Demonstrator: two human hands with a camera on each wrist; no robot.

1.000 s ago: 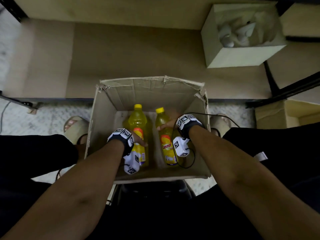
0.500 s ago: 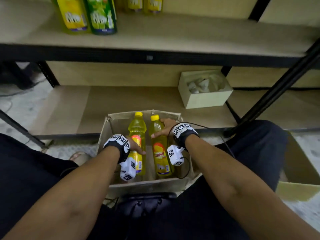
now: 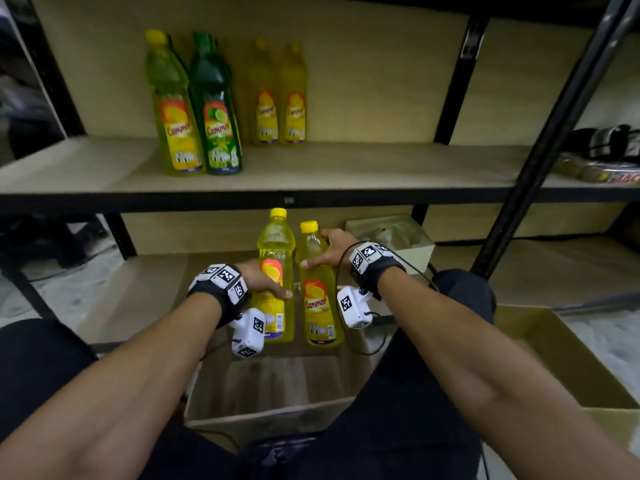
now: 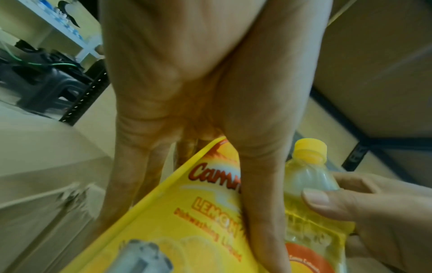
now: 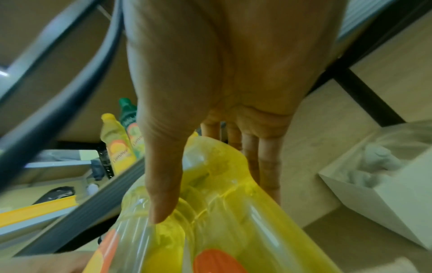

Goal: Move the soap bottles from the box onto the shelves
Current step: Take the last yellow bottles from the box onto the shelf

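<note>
Both yellow bottles (image 3: 275, 275) lifted above box (image 3: 273, 403); hands (image 3: 261, 280) gripping.

Head cam sat high, angled forward and down over both forearms, wide enough to take in the middle shelf (image 3: 311, 174), the cardboard box (image 3: 277, 393) below and both hands. Left wrist cam looked along the left hand (image 4: 210, 83) from very close, palm filling the frame, the left yellow soap bottle (image 4: 187, 221) label right under the lens. Right wrist cam did the same along the right hand (image 5: 222, 83), right yellow soap bottle (image 5: 222, 212) shoulder up close. Overlap: left wrist also caught the right bottle and right thumb; right wrist shared the shelf's tall bottles (image 5: 117, 147) and the white box (image 5: 385, 194) with head.
</note>
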